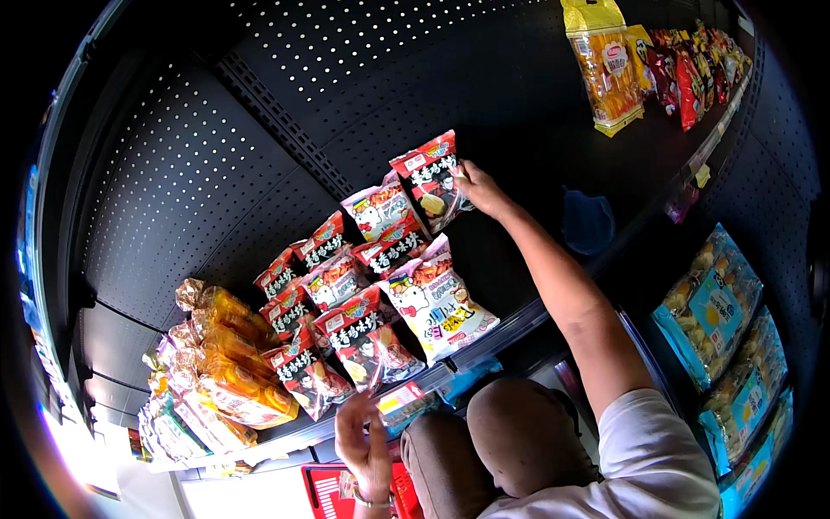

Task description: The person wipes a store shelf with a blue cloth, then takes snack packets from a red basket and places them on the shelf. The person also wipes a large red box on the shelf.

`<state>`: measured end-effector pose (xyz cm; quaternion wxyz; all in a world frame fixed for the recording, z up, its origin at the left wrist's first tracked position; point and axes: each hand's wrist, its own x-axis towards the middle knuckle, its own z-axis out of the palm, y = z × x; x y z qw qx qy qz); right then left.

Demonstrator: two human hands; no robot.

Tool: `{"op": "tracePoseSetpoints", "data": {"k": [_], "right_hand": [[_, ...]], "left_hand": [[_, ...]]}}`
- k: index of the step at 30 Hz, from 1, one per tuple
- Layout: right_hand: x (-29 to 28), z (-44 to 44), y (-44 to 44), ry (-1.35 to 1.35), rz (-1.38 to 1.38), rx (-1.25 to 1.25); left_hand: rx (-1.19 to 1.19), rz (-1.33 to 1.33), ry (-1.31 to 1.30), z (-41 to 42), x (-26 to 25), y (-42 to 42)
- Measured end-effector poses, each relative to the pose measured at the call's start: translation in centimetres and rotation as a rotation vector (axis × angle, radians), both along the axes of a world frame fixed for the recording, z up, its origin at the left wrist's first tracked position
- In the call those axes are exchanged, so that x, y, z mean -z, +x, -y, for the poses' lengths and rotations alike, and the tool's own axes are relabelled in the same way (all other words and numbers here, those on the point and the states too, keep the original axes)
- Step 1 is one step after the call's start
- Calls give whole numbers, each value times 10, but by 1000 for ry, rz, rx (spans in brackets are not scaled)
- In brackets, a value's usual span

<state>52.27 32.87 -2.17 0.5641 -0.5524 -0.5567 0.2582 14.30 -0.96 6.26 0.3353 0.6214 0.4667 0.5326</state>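
Observation:
At the back of a black shelf, my right hand point(478, 188) grips the right edge of a red and black snack bag point(430, 178), which stands upright at the end of a row. In front of it are a white cartoon-cat snack bag point(434, 301) and several more red and black bags point(366, 337). My left hand point(363, 441) is raised near the shelf's front edge, above a red plastic basket point(324, 490), with its fingers partly bent and nothing seen in it. A bracelet circles the left wrist.
Bagged bread point(240, 383) fills the shelf's left end. A yellow bread package point(606, 71) and colourful snack bags point(690, 78) stand at the far right. A dark blue cloth-like item point(587, 220) lies near the right arm. Blue-edged food packs point(713, 305) sit at the lower right. My knees are close to the shelf edge.

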Motion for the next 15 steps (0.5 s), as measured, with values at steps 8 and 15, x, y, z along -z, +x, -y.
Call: {"op": "tracePoseSetpoints", "data": {"k": [8, 15], "right_hand": [[10, -4, 7, 92, -59, 139], [-60, 82, -26, 222, -104, 320]], "left_hand": [[-223, 64, -95, 82, 32, -61], [-382, 159, -172, 150, 92, -114]]}}
